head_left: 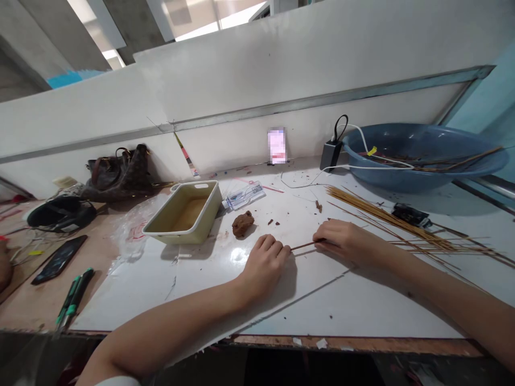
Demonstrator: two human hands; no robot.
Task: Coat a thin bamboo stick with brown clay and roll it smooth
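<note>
Between my two hands runs a thin brown stick (pixel 302 246), low over the white board on the table. My left hand (pixel 266 264) is closed round its left end, knuckles up. On the other end my right hand (pixel 341 238) pinches it, the fingertips partly hidden under the hand. A lump of brown clay-like material (pixel 242 224) rests just beyond my left hand, with small crumbs to its right. Beside my right forearm lies a bundle of thin tan sticks (pixel 374 212), several of them spread loose toward the right edge.
A cream basin (pixel 181 238) stands left of the lump, near a clear plastic case (pixel 244 197). A blue tub (pixel 402 182) holding sticks sits back right beside a black box (pixel 331 155) with cables. Left are a handbag (pixel 120 174), a phone (pixel 59 260) and green-black pliers (pixel 76 295).
</note>
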